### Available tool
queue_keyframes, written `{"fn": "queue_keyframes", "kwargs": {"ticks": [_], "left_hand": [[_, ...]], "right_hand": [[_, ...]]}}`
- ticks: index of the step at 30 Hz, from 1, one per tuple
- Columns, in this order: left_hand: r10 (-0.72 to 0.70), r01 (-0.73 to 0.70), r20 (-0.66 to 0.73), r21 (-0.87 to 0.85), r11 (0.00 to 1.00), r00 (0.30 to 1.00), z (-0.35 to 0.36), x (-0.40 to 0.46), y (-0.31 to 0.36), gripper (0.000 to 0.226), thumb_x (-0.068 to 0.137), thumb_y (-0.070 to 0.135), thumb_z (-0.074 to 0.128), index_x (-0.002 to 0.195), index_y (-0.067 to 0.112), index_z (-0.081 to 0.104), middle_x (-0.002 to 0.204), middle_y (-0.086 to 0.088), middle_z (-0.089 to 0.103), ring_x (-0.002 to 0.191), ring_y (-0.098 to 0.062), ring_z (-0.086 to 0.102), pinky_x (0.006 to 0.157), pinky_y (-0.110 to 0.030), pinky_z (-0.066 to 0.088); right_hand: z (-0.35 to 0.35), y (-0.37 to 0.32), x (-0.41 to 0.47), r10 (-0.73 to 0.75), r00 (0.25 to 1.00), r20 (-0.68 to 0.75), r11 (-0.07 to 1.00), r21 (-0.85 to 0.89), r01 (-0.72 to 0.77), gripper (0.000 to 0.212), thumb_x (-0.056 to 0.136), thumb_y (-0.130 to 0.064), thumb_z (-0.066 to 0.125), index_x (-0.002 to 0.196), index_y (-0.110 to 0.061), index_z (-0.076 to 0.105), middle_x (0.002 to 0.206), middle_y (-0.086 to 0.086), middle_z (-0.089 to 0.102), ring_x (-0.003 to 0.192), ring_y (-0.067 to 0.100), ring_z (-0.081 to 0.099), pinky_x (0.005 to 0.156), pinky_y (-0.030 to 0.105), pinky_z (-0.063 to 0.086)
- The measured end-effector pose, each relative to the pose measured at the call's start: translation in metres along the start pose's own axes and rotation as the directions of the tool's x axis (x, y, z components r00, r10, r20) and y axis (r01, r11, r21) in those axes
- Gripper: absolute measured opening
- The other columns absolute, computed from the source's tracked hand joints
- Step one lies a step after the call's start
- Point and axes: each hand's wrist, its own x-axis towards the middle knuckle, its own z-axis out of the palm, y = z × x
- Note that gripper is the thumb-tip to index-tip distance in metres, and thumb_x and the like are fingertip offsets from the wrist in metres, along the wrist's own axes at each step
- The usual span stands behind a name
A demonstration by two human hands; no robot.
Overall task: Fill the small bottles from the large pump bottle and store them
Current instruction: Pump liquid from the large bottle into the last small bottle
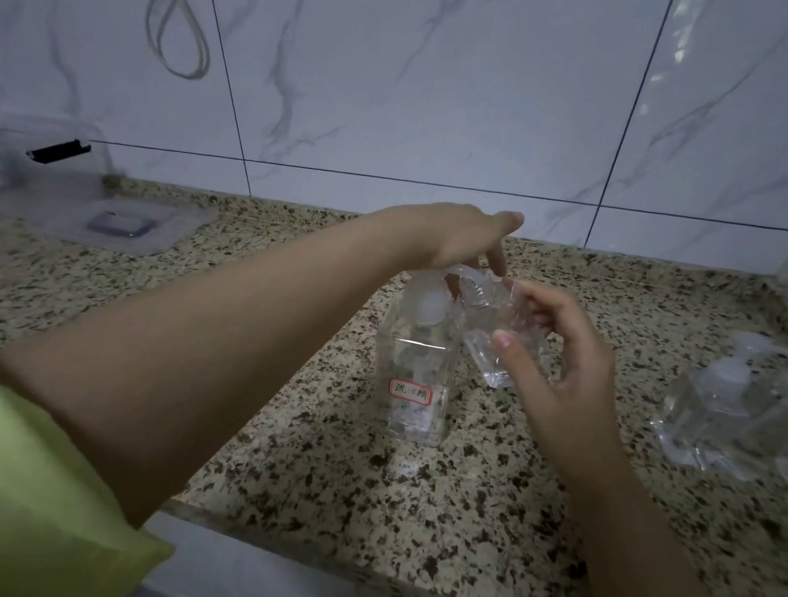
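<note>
A large clear pump bottle (415, 379) with a red-framed label stands upright in the middle of the speckled counter (329, 468). My left hand (463, 242) rests palm-down on its pump head, fingers bent over the spout. My right hand (562, 366) holds a small clear bottle (499, 335) tilted, its open mouth up against the pump spout. Two more small clear pump bottles (726, 402) stand at the far right of the counter.
A clear plastic storage box (42, 160) stands at the back left, with its lid (120, 224) lying flat beside it. A white cable (177, 21) hangs on the tiled wall. The counter's front edge (291, 545) runs below my arms.
</note>
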Motion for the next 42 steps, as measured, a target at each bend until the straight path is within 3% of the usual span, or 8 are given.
{"fn": "queue_keyframes", "kwargs": {"ticks": [4, 8, 12, 16, 26, 31, 34, 42], "left_hand": [[-0.017, 0.017, 0.016, 0.034, 0.999, 1.0, 0.0015, 0.0016, 0.001, 0.069, 0.106, 0.05, 0.011, 0.119, 0.018, 0.07, 0.137, -0.009, 0.059, 0.123, -0.023, 0.052, 0.096, -0.035, 0.03], [0.015, -0.014, -0.024, 0.018, 1.0, 1.0, 0.0021, 0.0021, -0.0007, 0.068, 0.106, 0.052, 0.012, 0.114, 0.021, 0.072, 0.129, -0.008, 0.063, 0.111, -0.02, 0.055, 0.095, -0.036, 0.035], [-0.02, 0.019, 0.017, 0.07, 0.997, 1.0, 0.0029, 0.003, 0.0006, 0.068, 0.105, 0.052, 0.012, 0.117, 0.02, 0.071, 0.141, -0.009, 0.056, 0.127, -0.024, 0.051, 0.108, -0.041, 0.031], [-0.009, 0.009, -0.002, 0.065, 0.998, 1.0, 0.0003, 0.0025, 0.0052, 0.069, 0.105, 0.053, 0.012, 0.119, 0.02, 0.071, 0.137, -0.009, 0.059, 0.124, -0.023, 0.052, 0.097, -0.038, 0.032], [-0.018, 0.017, 0.017, 0.045, 0.999, 1.0, 0.0013, 0.0062, -0.0021, 0.068, 0.105, 0.053, 0.011, 0.113, 0.022, 0.071, 0.141, -0.009, 0.056, 0.122, -0.021, 0.05, 0.098, -0.037, 0.03], [-0.003, 0.004, -0.008, 0.057, 0.998, 1.0, 0.0021, 0.0064, -0.0027, 0.068, 0.104, 0.055, 0.012, 0.111, 0.025, 0.073, 0.14, -0.009, 0.057, 0.125, -0.023, 0.051, 0.106, -0.041, 0.032], [-0.022, 0.02, 0.02, 0.082, 0.996, 1.0, 0.0022, 0.0073, -0.0028, 0.067, 0.105, 0.054, 0.012, 0.114, 0.023, 0.071, 0.142, -0.009, 0.055, 0.128, -0.023, 0.049, 0.106, -0.041, 0.03], [-0.043, 0.04, 0.032, 0.084, 0.996, 0.999, 0.001, 0.0054, 0.0007, 0.068, 0.105, 0.053, 0.012, 0.117, 0.019, 0.069, 0.146, -0.01, 0.051, 0.126, -0.023, 0.05, 0.095, -0.032, 0.033]], "right_hand": [[-0.0007, -0.0007, -0.0004, 0.009, 1.0, 0.002, 1.0, -0.004, -0.009, 0.042, 0.091, -0.034, 0.064, 0.127, -0.013, 0.062, 0.111, -0.01, 0.064, 0.107, 0.004, 0.059, 0.095, 0.023, 0.048], [-0.0007, -0.0004, 0.0007, -0.009, 1.0, -0.026, 1.0, 0.002, 0.009, 0.037, 0.09, -0.032, 0.065, 0.124, -0.02, 0.06, 0.109, -0.018, 0.063, 0.105, 0.002, 0.058, 0.094, 0.024, 0.047], [-0.0007, 0.0008, 0.0006, -0.019, 1.0, -0.012, 1.0, -0.009, 0.019, 0.037, 0.091, -0.032, 0.066, 0.125, -0.018, 0.06, 0.109, -0.02, 0.063, 0.105, 0.005, 0.059, 0.093, 0.028, 0.049], [-0.0001, 0.0001, 0.0004, -0.027, 0.999, -0.03, 1.0, 0.013, 0.027, 0.035, 0.09, -0.03, 0.067, 0.123, -0.019, 0.06, 0.107, -0.019, 0.062, 0.103, 0.002, 0.058, 0.092, 0.024, 0.047], [-0.0008, 0.0, 0.0014, -0.028, 1.0, -0.007, 1.0, -0.013, 0.028, 0.035, 0.09, -0.029, 0.067, 0.123, -0.019, 0.06, 0.108, -0.016, 0.063, 0.106, 0.009, 0.06, 0.094, 0.039, 0.051], [0.0005, -0.0009, 0.0008, -0.037, 0.999, -0.026, 0.999, -0.007, 0.037, 0.035, 0.09, -0.029, 0.066, 0.123, -0.02, 0.059, 0.108, -0.014, 0.063, 0.105, 0.004, 0.059, 0.094, 0.027, 0.049], [0.0005, -0.0001, 0.0004, -0.027, 1.0, -0.011, 0.999, -0.02, 0.027, 0.037, 0.09, -0.031, 0.066, 0.124, -0.019, 0.059, 0.109, -0.014, 0.063, 0.106, 0.005, 0.059, 0.094, 0.029, 0.051], [0.0005, 0.001, 0.0006, -0.028, 0.999, -0.018, 1.0, -0.01, 0.028, 0.038, 0.09, -0.031, 0.066, 0.125, -0.016, 0.059, 0.107, -0.02, 0.061, 0.105, 0.003, 0.059, 0.094, 0.026, 0.049]]}}
